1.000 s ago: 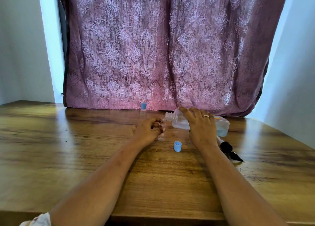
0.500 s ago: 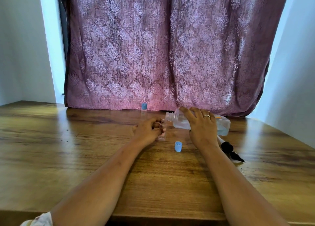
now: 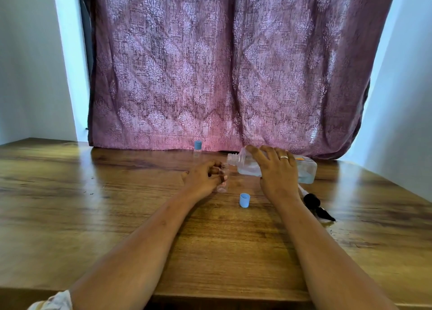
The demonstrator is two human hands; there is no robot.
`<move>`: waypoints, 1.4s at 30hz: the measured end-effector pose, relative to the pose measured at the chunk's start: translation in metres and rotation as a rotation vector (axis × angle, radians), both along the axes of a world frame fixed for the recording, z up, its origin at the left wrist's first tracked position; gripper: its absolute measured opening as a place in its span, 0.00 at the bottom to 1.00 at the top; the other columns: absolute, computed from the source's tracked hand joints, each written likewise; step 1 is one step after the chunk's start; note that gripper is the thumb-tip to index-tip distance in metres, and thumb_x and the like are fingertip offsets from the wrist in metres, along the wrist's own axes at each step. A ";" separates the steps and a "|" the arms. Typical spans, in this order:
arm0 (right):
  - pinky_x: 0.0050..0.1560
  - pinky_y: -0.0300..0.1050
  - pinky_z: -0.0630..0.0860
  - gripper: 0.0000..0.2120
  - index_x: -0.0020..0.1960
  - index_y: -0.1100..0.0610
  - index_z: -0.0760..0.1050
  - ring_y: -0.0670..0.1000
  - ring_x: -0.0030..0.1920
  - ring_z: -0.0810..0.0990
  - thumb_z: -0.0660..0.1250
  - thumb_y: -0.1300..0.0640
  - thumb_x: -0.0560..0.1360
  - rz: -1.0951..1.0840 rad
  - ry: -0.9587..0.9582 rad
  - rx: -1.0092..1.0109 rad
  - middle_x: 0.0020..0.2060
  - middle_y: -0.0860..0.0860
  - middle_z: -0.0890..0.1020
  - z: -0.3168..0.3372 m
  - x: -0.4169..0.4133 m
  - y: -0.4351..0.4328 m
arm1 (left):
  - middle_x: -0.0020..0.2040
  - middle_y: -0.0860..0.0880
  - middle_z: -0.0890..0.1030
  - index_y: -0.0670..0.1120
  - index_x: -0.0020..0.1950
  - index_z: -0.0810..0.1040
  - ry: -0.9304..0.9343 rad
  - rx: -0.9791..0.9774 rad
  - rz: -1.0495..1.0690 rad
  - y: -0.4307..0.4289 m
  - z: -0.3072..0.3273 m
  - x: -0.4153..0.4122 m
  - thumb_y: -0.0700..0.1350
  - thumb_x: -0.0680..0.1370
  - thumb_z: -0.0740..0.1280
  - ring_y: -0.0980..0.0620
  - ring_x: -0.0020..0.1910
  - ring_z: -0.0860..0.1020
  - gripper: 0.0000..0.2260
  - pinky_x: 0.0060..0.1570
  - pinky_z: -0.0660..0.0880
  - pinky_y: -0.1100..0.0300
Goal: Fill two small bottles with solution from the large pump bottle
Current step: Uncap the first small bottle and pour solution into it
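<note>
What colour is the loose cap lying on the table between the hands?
Light blue; the loose cap shows clearly in the head view.

On the table (image 3: 93, 216), a small bottle (image 3: 222, 185) stands left of the tipped large bottle (image 3: 252, 167) — cap (image 3: 244, 200) before them, capped bottle (image 3: 197, 148) behind, pump (image 3: 315, 206) right.

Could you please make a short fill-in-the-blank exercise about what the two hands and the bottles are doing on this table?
1. The right hand tips the large clear plastic bottle with its open neck pointing toward the person's ____.
2. The left hand steadies the small clear bottle, which has no ____.
3. The loose blue plastic cap lies on the brown wooden ____.
4. The other small bottle, near the curtain, is ____.

Missing words: left; cap; table; capped
</note>
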State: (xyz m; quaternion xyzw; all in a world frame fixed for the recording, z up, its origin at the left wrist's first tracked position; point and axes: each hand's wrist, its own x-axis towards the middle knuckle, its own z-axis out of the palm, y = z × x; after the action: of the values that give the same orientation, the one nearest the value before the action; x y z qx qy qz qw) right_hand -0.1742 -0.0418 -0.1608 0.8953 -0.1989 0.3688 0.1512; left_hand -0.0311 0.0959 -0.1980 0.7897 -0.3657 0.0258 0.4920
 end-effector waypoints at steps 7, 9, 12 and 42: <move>0.59 0.60 0.70 0.36 0.68 0.45 0.65 0.63 0.57 0.75 0.64 0.70 0.65 0.000 -0.042 -0.021 0.59 0.54 0.77 -0.003 0.003 -0.001 | 0.45 0.61 0.81 0.63 0.51 0.74 0.000 0.001 -0.011 0.001 0.000 -0.001 0.60 0.68 0.71 0.54 0.55 0.77 0.14 0.62 0.69 0.42; 0.58 0.59 0.71 0.37 0.68 0.45 0.66 0.63 0.56 0.76 0.65 0.70 0.64 0.003 -0.054 -0.027 0.59 0.55 0.78 -0.003 0.003 -0.001 | 0.47 0.59 0.82 0.64 0.51 0.73 0.005 0.000 -0.023 0.002 0.001 -0.002 0.62 0.67 0.69 0.54 0.55 0.77 0.15 0.62 0.69 0.42; 0.58 0.59 0.71 0.36 0.67 0.45 0.67 0.63 0.56 0.76 0.66 0.70 0.63 0.002 -0.061 -0.027 0.58 0.55 0.78 -0.003 0.003 -0.001 | 0.48 0.59 0.82 0.66 0.48 0.73 0.003 0.003 -0.022 0.002 0.001 -0.003 0.65 0.64 0.67 0.54 0.55 0.77 0.15 0.61 0.69 0.42; 0.59 0.59 0.70 0.37 0.66 0.44 0.66 0.61 0.55 0.76 0.64 0.71 0.63 0.002 -0.084 -0.067 0.58 0.53 0.78 -0.002 0.004 -0.001 | 0.45 0.62 0.80 0.65 0.49 0.73 -0.001 0.011 -0.001 0.002 0.002 -0.004 0.57 0.69 0.72 0.54 0.54 0.77 0.12 0.61 0.70 0.42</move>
State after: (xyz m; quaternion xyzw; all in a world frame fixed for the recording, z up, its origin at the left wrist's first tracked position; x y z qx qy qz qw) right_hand -0.1706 -0.0432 -0.1630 0.8737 -0.1919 0.4124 0.1723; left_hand -0.0349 0.0982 -0.1955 0.7922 -0.3664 0.0242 0.4874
